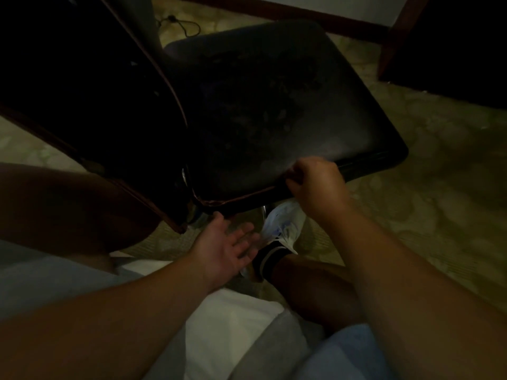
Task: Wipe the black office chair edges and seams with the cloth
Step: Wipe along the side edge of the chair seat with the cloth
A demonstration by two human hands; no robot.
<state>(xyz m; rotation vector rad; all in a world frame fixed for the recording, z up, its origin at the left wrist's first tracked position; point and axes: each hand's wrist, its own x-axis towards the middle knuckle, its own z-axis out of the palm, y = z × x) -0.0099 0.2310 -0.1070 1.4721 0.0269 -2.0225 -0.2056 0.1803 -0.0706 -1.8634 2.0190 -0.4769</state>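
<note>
Black office chair (pixel 260 105) centre frame, seat towards the viewer, backrest (pixel 82 91) rising at left. Seat upholstery dark, leather-like, worn and mottled with dull patches; broad rounded-square shape with softly curved corners. Near edge piped with a reddish-brown seam (pixel 247 197), cracked and frayed at the near-left corner. Right hand (pixel 315 185) curled in a closed grip on the near edge of the seat, fingers tucked against the seam; cloth itself too dim to make out, so cannot tell whether held there. Left hand (pixel 227 245) below the frayed corner, palm up, fingers spread and relaxed, holding nothing, thumb tip just at the underside of the seat. White shoe (pixel 282 223) with dark striped sock (pixel 267 259) beneath the seat edge. Pale patterned carpet (pixel 411 201) all around.
</note>
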